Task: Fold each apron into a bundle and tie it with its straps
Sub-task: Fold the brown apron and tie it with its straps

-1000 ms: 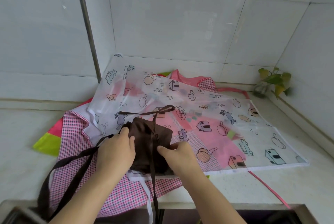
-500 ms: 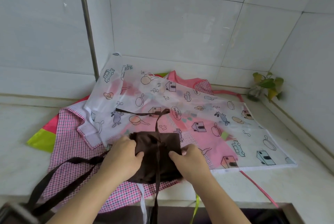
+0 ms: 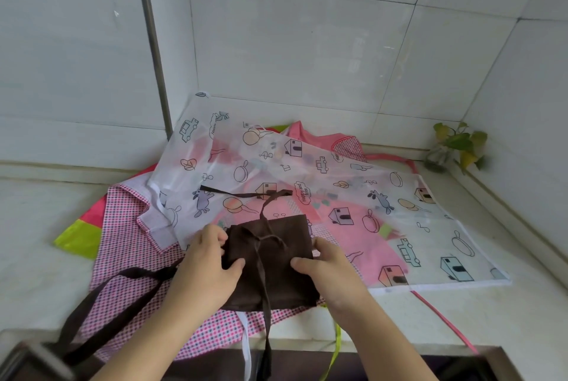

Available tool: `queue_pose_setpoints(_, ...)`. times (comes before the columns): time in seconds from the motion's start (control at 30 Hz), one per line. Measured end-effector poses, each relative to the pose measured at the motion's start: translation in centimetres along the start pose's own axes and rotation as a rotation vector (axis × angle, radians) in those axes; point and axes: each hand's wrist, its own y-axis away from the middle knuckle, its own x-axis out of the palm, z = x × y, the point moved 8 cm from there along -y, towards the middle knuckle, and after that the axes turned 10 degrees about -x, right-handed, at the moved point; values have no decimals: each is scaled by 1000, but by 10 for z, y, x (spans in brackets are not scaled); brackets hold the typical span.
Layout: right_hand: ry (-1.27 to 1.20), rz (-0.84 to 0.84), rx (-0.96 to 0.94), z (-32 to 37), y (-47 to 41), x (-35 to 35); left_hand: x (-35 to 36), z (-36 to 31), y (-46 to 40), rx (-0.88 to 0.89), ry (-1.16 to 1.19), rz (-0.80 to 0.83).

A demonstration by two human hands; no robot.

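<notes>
**Inspector:** Location of the work item?

**Assistant:** The brown apron bundle sits at lower centre of the frame, folded to a rough square on top of the pink checked apron and against the near edge of the translucent printed apron. All of it lies on the pale countertop.

**Inspector:** Hands?

**Assistant:** The left hand grasps the bundle's left edge, thumb over the top face and fingers curled at the corner. The right hand clamps the right edge likewise, thumb pressing the top. Neither holds a strap.

**Inspector:** Straps?

**Assistant:** One thin brown strap runs down the bundle's middle and hangs past the counter edge. Another thin strap end trails away toward upper centre over the printed apron. A wide brown strap loop lies to the lower left. No knot is visible; I judge tying is not yet done.

**Inspector:** Risks?

**Assistant:** Three, in my judgement. Letting go of one side to reach a strap may let the folds spring open. The hanging strap's weight could drag the bundle toward the edge. Loose white tie and green ribbon from the aprons beneath hang nearby and could be caught into the knot by mistake.
</notes>
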Motion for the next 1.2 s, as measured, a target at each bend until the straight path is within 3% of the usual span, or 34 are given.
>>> queue_pose_setpoints(0.1, -138, -23, -39, 1, 3, -4, -4, -10, 9, 91, 14, -73)
queue_pose_setpoints(0.2, -315, 29, -82, 10, 9, -6, -5, -6, 9, -96, 118, 36)
queue_pose_setpoints(0.27, -392, 60, -116, 16, 11, -8, -4, -5, 11, -223, 64, 150)
queue_pose_setpoints(0.43, -534, 27, -176, 30, 14, -16, -34, -24, 17, -212, -42, 92)
queue_pose_setpoints(0.5, -600, 13, -192, 37, 15, -22, -30, -29, 22, -264, -36, 294)
queue_pose_setpoints(0.63, -687, 33, -237, 50, 19, -29, 2, -25, 66, -438, 159, 1036)
queue_pose_setpoints(0.73, -718, 49, -241, 54, 22, -28, 26, -53, 90, -486, 822, 1341)
queue_pose_setpoints(0.8, -708, 52, -233, 52, 24, -27, 37, -61, 83, -616, 1309, 1178)
queue_pose_setpoints(0.87, -660, 41, -217, 51, 27, -28, 35, -60, 70, -620, 1524, 856)
queue_pose_setpoints(0.93, -579, 27, -191, 47, 31, -33, 23, -61, 62, -571, 1496, 680)
queue_pose_setpoints(1.2, -273, -65, -207, 60, 50, -45, -4, -57, 56, -448, 1023, 445)
